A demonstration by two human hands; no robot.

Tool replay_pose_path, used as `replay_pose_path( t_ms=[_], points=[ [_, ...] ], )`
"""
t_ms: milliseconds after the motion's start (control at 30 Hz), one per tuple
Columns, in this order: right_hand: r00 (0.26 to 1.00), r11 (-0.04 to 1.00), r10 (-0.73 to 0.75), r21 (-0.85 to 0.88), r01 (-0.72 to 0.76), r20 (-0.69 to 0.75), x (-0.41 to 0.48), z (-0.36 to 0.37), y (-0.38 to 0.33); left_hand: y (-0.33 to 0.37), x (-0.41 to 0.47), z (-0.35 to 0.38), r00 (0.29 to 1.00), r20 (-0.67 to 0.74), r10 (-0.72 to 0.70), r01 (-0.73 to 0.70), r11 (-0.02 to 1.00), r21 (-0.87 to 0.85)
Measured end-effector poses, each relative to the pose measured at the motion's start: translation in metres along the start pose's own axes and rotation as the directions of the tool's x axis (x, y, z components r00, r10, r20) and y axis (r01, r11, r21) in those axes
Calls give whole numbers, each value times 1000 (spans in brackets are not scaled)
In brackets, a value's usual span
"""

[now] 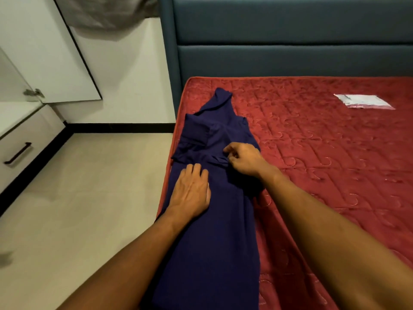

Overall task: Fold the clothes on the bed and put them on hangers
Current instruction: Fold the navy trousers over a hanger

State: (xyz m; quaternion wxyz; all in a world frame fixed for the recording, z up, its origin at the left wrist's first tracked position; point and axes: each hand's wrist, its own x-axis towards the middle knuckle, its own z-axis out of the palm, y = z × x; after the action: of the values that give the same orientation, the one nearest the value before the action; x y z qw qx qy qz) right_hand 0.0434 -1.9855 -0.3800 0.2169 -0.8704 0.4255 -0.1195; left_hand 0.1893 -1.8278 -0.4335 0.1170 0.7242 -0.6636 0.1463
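A long dark blue garment [214, 231] lies lengthwise along the left edge of the red mattress [312, 153], its sleeves folded in across the chest. My left hand [192, 193] presses flat on its left side, fingers straight. My right hand [244, 159] sits just right of the folded sleeve, with curled fingers pinching a fold of the blue cloth. No hanger is in view.
A teal padded headboard [290, 36] stands behind the mattress. A flat white plastic packet [362, 100] lies at the far right of the bed. Left of the bed is beige floor [89, 186], a white drawer unit [24, 142] and an open wardrobe door [55, 52].
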Motion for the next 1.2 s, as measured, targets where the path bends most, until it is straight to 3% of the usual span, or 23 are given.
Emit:
replay_pose_path(
  t_ms=[100, 233, 267, 433, 667, 767, 833, 933, 1100, 1200],
  points=[
    [996, 1000, -23, 3, 23, 86, 8, 1, -22, 2, -2, 0, 1000, 13, 12, -12, 1000, -2],
    [996, 978, -72, 199, 60, 53, 13, 7, -27, 2, -3, 0, 999, 37, 31, -31, 999, 17],
    [995, 983, -76, 172, 64, 68, 13, 9, -27, 2, -3, -1, 998, 46, 31, -32, 999, 16],
    [982, 941, -182, -282, 189, 52, 18, 19, -26, 2, -5, 2, 999, 16, 31, -31, 999, -16],
    [925, 817, -381, -465, 341, 9, 28, 31, -30, 0, -6, 4, 996, -19, -82, 80, 989, -122],
    [921, 858, -389, -374, 352, -25, 34, 26, -26, -1, -4, 2, 998, 12, -62, 63, 994, -88],
    [962, 955, -255, -180, 236, -95, 43, 17, -22, -1, 1, -2, 997, 63, -43, 45, 998, -34],
    [989, 995, -94, 20, 97, -117, 57, 8, -15, -1, 14, -5, 982, 181, -46, 45, 999, 10],
    [977, 988, -120, 71, 135, -174, 66, 1, -8, 10, 52, -9, 923, 318, -217, 195, 976, 101],
    [959, 974, -227, -17, 227, -167, 49, -6, -4, 42, 54, -17, 895, 374, -242, 159, 958, 241]
  ],
)
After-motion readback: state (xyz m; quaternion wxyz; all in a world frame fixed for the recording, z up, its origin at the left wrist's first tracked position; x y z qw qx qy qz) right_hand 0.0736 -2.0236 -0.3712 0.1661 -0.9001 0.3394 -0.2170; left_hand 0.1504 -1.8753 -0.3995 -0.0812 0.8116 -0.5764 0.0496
